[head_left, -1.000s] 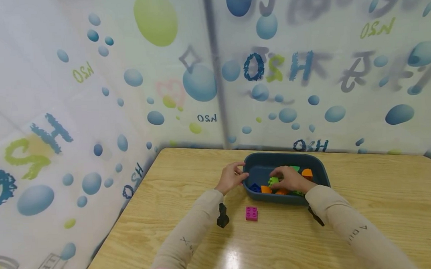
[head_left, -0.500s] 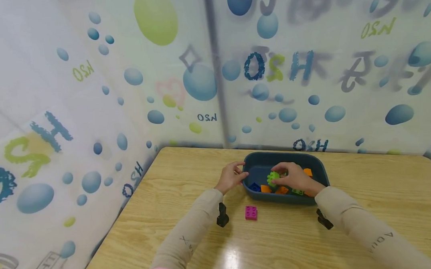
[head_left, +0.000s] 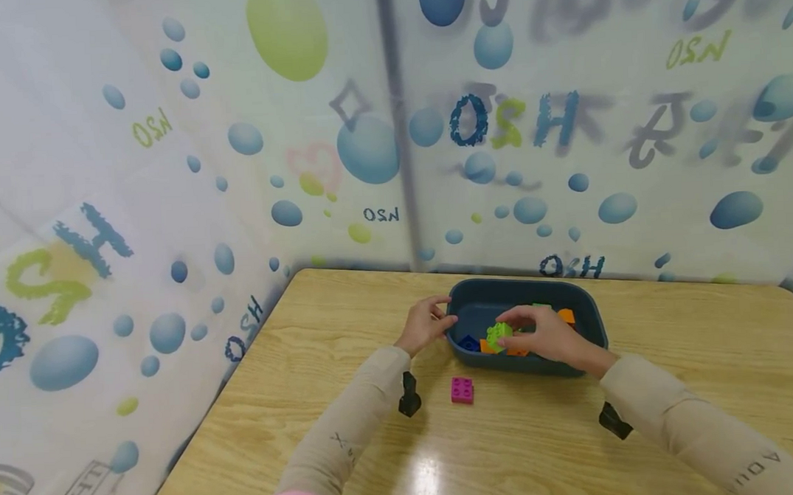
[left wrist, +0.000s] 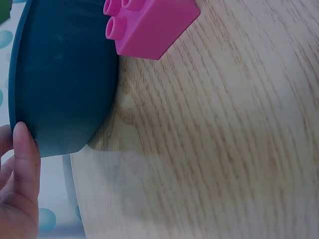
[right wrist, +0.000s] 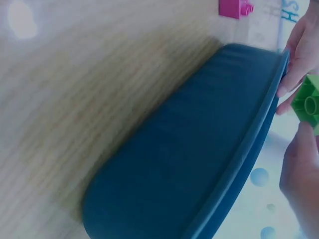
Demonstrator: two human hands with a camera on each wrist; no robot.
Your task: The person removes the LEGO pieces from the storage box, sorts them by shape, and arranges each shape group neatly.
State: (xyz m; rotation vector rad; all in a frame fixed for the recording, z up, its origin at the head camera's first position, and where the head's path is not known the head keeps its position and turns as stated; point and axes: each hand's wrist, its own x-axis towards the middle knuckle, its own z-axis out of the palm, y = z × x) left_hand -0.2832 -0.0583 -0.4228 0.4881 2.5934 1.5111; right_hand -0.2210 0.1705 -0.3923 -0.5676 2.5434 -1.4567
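My left hand point(head_left: 424, 325) holds the left end of a dark blue plastic bin point(head_left: 469, 360), its thumb against the outer wall near the rim in the left wrist view. Over the bin, my right hand point(head_left: 552, 335) pinches a light green toy building brick point(head_left: 498, 335) between thumb and fingers. The brick's hollow underside with a round tube faces the right wrist camera. Below the brick, a dark blue brick point(head_left: 468, 343) and several orange bricks point(head_left: 566, 316) lie in the bin. The right hand hides some of the bricks.
A pink four-stud brick point(head_left: 462, 390) sits on the wooden table point(head_left: 346, 309), just in front of the bin. Behind the table hangs a white curtain point(head_left: 433, 165) printed with blue and green bubbles. Dark wrist devices point(head_left: 409, 396) show beneath the sleeves.
My right hand has lifted the light green brick from among the others and turned it, the forearm shifting right. The left hand stays at the bin's left end.
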